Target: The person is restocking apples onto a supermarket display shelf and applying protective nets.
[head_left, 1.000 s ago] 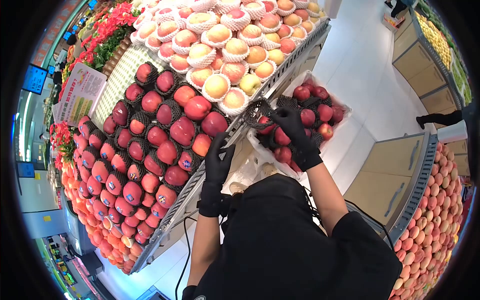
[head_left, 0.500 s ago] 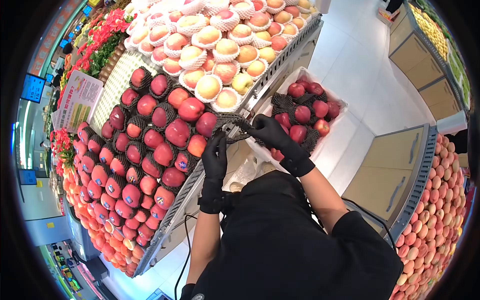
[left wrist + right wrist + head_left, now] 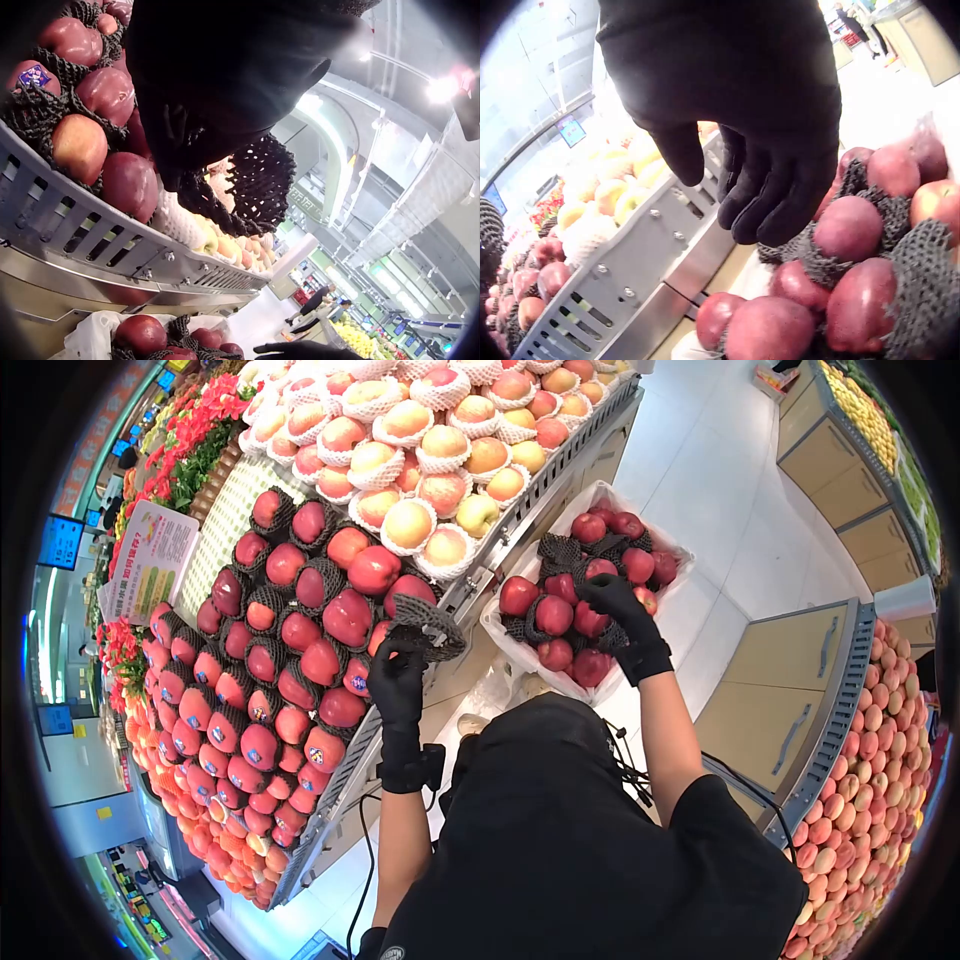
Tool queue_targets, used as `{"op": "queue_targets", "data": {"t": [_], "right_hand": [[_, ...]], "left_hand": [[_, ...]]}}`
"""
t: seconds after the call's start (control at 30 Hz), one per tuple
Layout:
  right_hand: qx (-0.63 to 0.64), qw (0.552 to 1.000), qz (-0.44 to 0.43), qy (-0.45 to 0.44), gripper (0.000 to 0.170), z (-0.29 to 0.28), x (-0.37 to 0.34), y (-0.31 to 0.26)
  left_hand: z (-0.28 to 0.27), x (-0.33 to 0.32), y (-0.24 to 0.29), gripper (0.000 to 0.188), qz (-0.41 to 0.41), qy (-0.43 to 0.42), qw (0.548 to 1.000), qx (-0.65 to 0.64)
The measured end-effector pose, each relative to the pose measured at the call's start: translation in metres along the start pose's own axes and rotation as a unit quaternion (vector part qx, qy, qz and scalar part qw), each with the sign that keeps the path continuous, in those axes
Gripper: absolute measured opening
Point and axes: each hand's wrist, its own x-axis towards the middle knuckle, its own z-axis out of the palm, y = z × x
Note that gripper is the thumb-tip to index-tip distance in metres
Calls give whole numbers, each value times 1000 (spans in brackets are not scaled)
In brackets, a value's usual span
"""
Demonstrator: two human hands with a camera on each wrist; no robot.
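Observation:
The gloved left hand [image 3: 397, 682] holds a black foam net sleeve [image 3: 428, 626] at the edge of the red apple display [image 3: 350, 618]. In the left wrist view the net [image 3: 259, 184] hangs open and hollow from the fingers. Over the lined box [image 3: 683, 550] of red apples, the gloved right hand [image 3: 622, 616] hovers with nothing in it. The right wrist view shows its fingers [image 3: 769, 202] loosely bent above the apples [image 3: 847, 229] and black nets [image 3: 926, 285], and apart from them.
Pale apples in white nets [image 3: 440, 493] fill the upper display, beside a metal rail [image 3: 540, 490]. Red flowers and a printed sign [image 3: 150, 560] stand at the left. A peach stand [image 3: 850, 790] with cabinets [image 3: 765, 700] is at the right; a cable [image 3: 372, 860] hangs by the left arm.
Both hands were at the net half a second before. The right hand has let go and moved right over the box; the left hand has drawn the net left, toward the display.

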Motion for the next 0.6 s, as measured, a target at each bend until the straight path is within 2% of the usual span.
{"op": "queue_targets", "data": {"t": [0.03, 0.1, 0.13, 0.23, 0.33, 0.4, 0.5, 0.57, 0.6], "right_hand": [[-44, 998, 18, 31, 21, -9, 1, 5], [-53, 997, 44, 22, 20, -23, 1, 16], [-58, 997, 57, 17, 20, -25, 4, 22], [-68, 996, 49, 22, 15, -13, 6, 39], [22, 995, 85, 40, 22, 10, -7, 30], [-1, 993, 117, 31, 29, 26, -5, 34], [-44, 988, 147, 23, 43, 50, 26, 79], [14, 991, 129, 30, 53, 65, 34, 93], [87, 990, 102, 39, 57, 76, 29, 96]], "left_hand": [[-4, 0, -4, 15, 8, 7, 1000, 4], [-7, 1, -11, 16, 25, 23, 999, 12], [-9, -2, -8, 16, -7, 10, 1000, 0], [-9, -2, -17, 17, 40, 30, 999, 18], [-12, -8, -16, 18, 25, 46, 996, 77], [-14, -12, -8, 17, 10, 43, 996, 78], [-21, -18, -10, 17, -1, 44, 996, 74], [-27, -22, -12, 17, -13, 53, 996, 64], [-29, -25, -12, 17, -23, 62, 996, 57]]}}
